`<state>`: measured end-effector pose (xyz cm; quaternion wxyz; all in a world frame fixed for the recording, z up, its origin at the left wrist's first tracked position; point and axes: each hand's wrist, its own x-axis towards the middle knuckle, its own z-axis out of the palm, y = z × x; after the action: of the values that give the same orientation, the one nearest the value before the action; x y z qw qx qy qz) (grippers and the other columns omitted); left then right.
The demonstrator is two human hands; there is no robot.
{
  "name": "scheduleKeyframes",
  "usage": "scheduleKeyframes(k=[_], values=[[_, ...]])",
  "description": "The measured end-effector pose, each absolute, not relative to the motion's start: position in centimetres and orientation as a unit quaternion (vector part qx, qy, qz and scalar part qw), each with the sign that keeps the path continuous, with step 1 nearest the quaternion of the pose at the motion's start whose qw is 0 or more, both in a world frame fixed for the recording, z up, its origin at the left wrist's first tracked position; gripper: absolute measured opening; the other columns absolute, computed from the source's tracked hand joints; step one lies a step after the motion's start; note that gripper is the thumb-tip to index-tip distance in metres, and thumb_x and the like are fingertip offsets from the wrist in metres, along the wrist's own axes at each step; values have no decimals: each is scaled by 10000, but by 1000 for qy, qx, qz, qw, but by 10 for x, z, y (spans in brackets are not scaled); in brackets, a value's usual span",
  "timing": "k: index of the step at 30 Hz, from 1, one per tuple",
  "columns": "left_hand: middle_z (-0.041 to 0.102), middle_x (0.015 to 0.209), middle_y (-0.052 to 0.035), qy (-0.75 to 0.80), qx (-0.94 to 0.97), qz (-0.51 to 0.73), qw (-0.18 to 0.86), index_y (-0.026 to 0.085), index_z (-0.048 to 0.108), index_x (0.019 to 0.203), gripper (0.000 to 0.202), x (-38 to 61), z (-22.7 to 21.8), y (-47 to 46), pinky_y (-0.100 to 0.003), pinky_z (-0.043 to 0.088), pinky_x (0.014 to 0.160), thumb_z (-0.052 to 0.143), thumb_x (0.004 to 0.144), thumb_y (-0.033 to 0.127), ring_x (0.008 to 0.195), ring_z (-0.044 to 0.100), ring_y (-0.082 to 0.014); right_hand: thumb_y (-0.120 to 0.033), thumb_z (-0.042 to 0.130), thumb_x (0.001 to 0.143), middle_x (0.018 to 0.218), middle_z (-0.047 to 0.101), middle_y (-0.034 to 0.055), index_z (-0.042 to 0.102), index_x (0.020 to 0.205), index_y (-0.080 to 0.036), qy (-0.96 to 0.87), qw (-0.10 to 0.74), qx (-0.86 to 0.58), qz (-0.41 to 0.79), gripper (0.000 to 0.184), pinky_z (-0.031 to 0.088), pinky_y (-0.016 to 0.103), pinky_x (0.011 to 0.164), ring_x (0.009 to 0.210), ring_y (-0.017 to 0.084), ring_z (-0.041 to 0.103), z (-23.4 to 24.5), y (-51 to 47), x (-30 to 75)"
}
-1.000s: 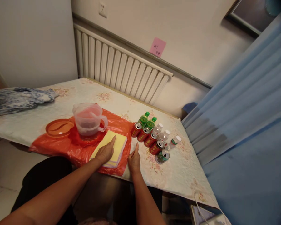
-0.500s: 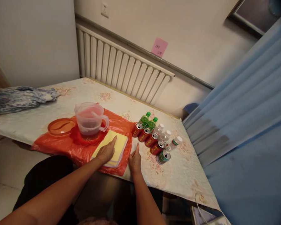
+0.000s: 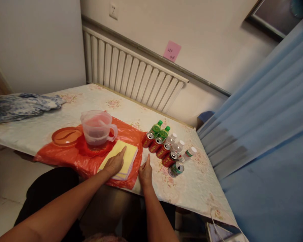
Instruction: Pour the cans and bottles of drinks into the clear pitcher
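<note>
My left hand (image 3: 114, 163) lies flat, fingers stretched out, on a folded yellow cloth (image 3: 129, 156) that rests on an orange plastic sheet (image 3: 65, 155). My right hand (image 3: 145, 172) lies open on the floral tablecloth just right of the sheet, index finger pointing forward. A clear plastic jug (image 3: 97, 129) with a handle stands behind the cloth, and an orange lid (image 3: 65, 136) lies to its left. Close to my right hand is a cluster of red cans (image 3: 164, 150), a green can (image 3: 175, 168), green bottles (image 3: 158, 130) and clear white-capped bottles (image 3: 187, 153).
The table (image 3: 192, 188) carries a blue patterned cloth (image 3: 20, 106) at its far left. A white radiator (image 3: 131, 72) runs along the wall behind, with a pink note (image 3: 171, 51) above it. A blue curtain (image 3: 265, 127) hangs at the right.
</note>
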<state>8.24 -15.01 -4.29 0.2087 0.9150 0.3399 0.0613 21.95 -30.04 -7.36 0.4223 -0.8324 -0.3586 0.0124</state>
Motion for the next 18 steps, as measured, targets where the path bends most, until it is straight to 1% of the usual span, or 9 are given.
scheduleKeyframes(k=[5, 9, 18], values=[[528, 1459, -152, 339, 916, 60, 205, 196, 23, 1580, 777, 83, -46, -149, -358, 468, 939, 407, 905, 169, 1156, 641, -267, -50, 457, 722, 575, 461, -68, 215, 1548, -52, -357, 425, -831, 21, 860, 346, 247, 523, 524, 168, 486, -72, -300, 219], [525, 1459, -162, 338, 917, 62, 202, 197, 27, 1580, 773, 84, -46, -149, -371, 471, 934, 405, 907, 171, 1153, 642, -277, -55, 464, 728, 591, 484, -61, 214, 1549, -56, -357, 430, -829, 24, 858, 355, 245, 526, 531, 165, 500, -72, -301, 219], [540, 1447, -152, 338, 917, 57, 203, 195, 19, 1579, 771, 82, -42, -150, -358, 461, 954, 408, 913, 174, 1176, 630, -264, -60, 455, 732, 598, 514, -49, 230, 1543, -49, -355, 422, -834, 15, 842, 394, 246, 542, 539, 167, 511, -73, -300, 219]])
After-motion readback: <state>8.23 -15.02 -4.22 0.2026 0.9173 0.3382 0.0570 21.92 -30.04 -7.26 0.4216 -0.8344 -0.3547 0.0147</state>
